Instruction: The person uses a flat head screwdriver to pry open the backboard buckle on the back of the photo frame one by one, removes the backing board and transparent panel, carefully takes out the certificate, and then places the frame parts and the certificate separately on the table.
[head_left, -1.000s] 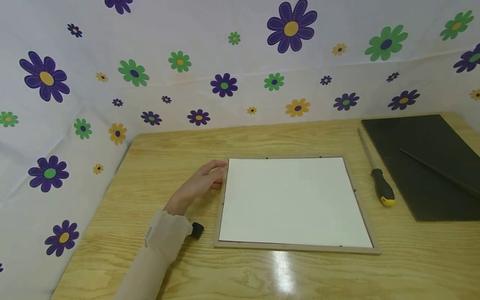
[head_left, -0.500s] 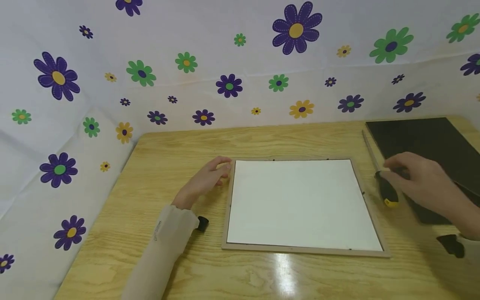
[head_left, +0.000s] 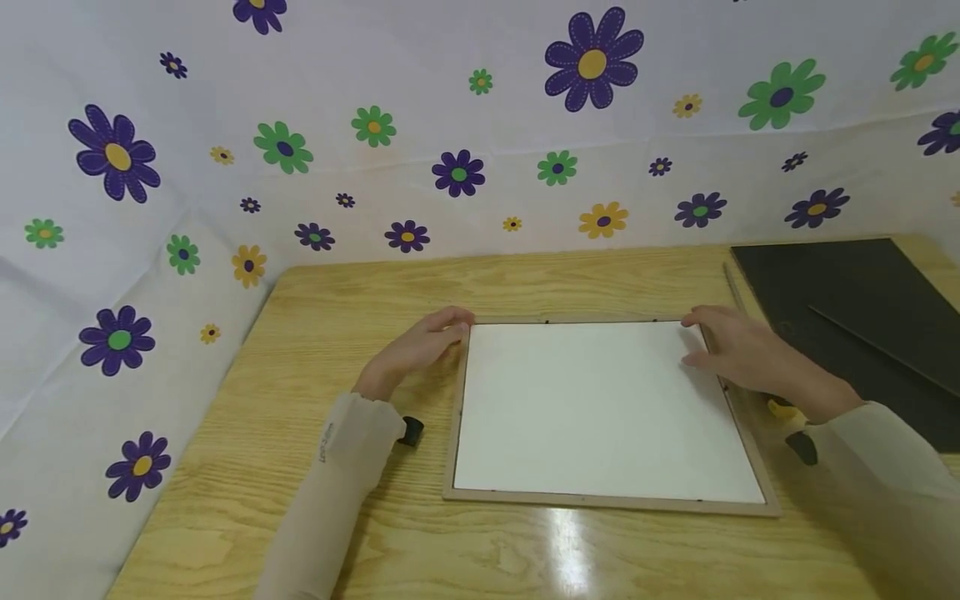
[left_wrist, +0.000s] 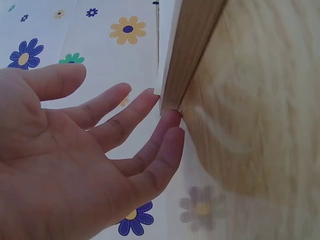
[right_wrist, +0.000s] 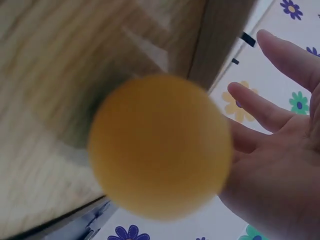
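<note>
A picture frame (head_left: pixel 600 502) lies flat on the table, its white backing panel (head_left: pixel 592 408) facing up and small dark tabs along its inner edge. My left hand (head_left: pixel 416 346) is at the frame's upper left corner. In the left wrist view, its loosely bent fingers (left_wrist: pixel 167 150) touch the wooden side. My right hand (head_left: pixel 738 350) reaches over the upper right part of the frame, thumb and fingers spread apart. Beside the frame, partly hidden under the right arm, lies a screwdriver (head_left: pixel 782 409). Its yellow handle end (right_wrist: pixel 160 147) looms blurred in the right wrist view.
A black board (head_left: pixel 900 279) lies at the right of the wooden table (head_left: pixel 360 292), with a thin dark strip (head_left: pixel 885 346) across it. A white flower-patterned cloth (head_left: pixel 502 108) rises behind the table and along its left side.
My right hand has come in from the right, passed over the screwdriver and reached the frame's upper right corner. My left hand has shifted slightly onto the upper left corner.
</note>
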